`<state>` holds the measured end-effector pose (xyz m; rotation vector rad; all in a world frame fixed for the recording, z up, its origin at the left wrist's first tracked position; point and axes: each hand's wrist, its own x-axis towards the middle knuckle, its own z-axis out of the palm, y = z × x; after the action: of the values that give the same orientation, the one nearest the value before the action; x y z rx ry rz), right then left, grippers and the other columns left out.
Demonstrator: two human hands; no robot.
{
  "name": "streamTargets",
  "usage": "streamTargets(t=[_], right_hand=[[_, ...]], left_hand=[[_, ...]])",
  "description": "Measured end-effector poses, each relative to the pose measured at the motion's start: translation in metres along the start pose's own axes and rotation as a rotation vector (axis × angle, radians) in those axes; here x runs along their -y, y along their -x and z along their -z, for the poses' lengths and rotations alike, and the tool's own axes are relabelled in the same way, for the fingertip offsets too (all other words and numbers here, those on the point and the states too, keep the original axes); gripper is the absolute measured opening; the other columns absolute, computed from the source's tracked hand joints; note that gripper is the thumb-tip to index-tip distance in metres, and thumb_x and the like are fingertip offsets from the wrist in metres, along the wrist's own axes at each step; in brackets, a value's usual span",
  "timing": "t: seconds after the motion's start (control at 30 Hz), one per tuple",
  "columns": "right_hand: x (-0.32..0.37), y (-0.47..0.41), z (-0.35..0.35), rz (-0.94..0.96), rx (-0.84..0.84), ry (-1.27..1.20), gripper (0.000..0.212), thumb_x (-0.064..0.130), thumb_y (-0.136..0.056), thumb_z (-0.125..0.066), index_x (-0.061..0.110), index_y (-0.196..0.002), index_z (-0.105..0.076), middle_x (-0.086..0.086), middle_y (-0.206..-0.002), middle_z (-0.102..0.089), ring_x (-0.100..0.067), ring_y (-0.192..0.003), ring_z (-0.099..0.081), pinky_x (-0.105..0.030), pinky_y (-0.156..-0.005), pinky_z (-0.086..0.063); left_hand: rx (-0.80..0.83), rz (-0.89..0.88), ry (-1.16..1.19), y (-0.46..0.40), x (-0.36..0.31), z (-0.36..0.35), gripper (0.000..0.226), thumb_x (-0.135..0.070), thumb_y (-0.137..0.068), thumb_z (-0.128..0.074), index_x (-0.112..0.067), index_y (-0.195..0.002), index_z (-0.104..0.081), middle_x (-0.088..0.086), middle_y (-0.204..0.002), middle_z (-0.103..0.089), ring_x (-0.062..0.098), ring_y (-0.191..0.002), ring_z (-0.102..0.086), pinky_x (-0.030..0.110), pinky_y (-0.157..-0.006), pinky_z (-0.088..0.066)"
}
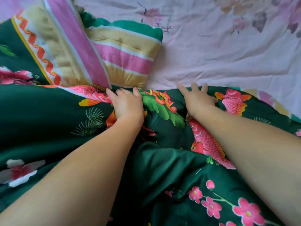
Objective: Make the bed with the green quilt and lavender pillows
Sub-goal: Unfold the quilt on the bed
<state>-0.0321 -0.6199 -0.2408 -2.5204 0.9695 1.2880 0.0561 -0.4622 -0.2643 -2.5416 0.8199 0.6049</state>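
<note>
Pale lavender bedsheet (219, 51) lies bare on the far side of the green quilt (162, 160), whose bunched edge runs left to right under both grips: left hand (127, 103) curled into the fold, right hand (197, 99) spread flat.

A rumpled green quilt (48, 115) lies on the pale floral-sheeted bed (228, 54).

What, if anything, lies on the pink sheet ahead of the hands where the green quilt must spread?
The green quilt's own folded-back striped corner lies ahead of the left hand. Ahead of the right hand, only wrinkled pink sheet shows.
</note>
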Motion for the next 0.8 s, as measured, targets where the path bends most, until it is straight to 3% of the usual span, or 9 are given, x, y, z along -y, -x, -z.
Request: streamTargets(t=[0.33, 0.5, 0.57, 0.63, 0.7, 0.8], right_hand=[[-0.014, -0.013, -0.003, 0.091, -0.023, -0.129, 0.101, 0.01, -0.069, -0.081, 0.047, -0.14, -0.021, -0.01, -0.15, -0.011, -0.04, -0.143, 0.004, -0.068, -0.091, -0.039], [-0.016, -0.017, -0.003, 0.146, -0.01, -0.162, 0.105, 0.019, -0.06, -0.089, 0.046, -0.139, -0.026, -0.01, -0.147, -0.011, -0.04, -0.141, 0.001, -0.073, -0.09, -0.036], [-0.02, -0.012, -0.008, 0.179, -0.051, -0.201, 0.095, 0.017, -0.065, -0.086, 0.043, -0.138, -0.03, -0.01, -0.147, -0.014, -0.04, -0.141, 0.001, -0.074, -0.093, -0.034], [-0.029, -0.002, -0.02, 0.228, -0.155, -0.223, 0.067, 0.013, -0.077, -0.073, 0.033, -0.132, -0.041, -0.012, -0.142, -0.026, -0.037, -0.14, -0.009, -0.068, -0.096, -0.036], [-0.05, 0.025, -0.039, 0.302, -0.286, -0.214, 0.044, 0.013, -0.081, -0.062, 0.021, -0.122, -0.048, -0.014, -0.128, -0.041, -0.035, -0.131, -0.029, -0.054, -0.095, -0.045], [-0.091, 0.082, -0.049, 0.33, -0.411, -0.258, 0.038, 0.007, -0.074, -0.062, 0.012, -0.11, -0.051, -0.015, -0.115, -0.05, -0.037, -0.119, -0.04, -0.039, -0.091, -0.046]], left_hand=[[0.067, 0.028, -0.098, -0.003, -0.005, 0.009, 0.05, -0.014, -0.097, -0.036, -0.018, -0.146, -0.026, 0.023, -0.133, -0.047, 0.037, -0.122, -0.042, 0.062, -0.11, -0.014], [0.122, 0.071, -0.111, -0.004, -0.007, 0.018, 0.064, -0.019, -0.09, -0.051, -0.019, -0.148, -0.023, 0.017, -0.135, -0.048, 0.036, -0.125, -0.042, 0.063, -0.111, -0.014], [0.061, 0.101, -0.073, 0.013, -0.008, 0.023, 0.058, -0.018, -0.087, -0.056, -0.019, -0.141, -0.034, 0.013, -0.129, -0.053, 0.035, -0.122, -0.046, 0.059, -0.111, -0.019], [-0.049, 0.086, -0.021, 0.04, -0.009, 0.029, 0.037, -0.018, -0.086, -0.057, -0.018, -0.122, -0.049, 0.01, -0.119, -0.059, 0.033, -0.115, -0.051, 0.048, -0.105, -0.029], [-0.168, 0.047, 0.044, 0.084, -0.01, 0.036, 0.029, -0.018, -0.084, -0.058, -0.02, -0.112, -0.052, 0.007, -0.115, -0.061, 0.03, -0.111, -0.053, 0.039, -0.094, -0.035], [-0.274, 0.015, 0.163, 0.154, -0.008, 0.049, 0.055, -0.028, -0.073, -0.069, -0.024, -0.123, -0.048, 0.002, -0.121, -0.056, 0.026, -0.113, -0.05, 0.036, -0.09, -0.035]])
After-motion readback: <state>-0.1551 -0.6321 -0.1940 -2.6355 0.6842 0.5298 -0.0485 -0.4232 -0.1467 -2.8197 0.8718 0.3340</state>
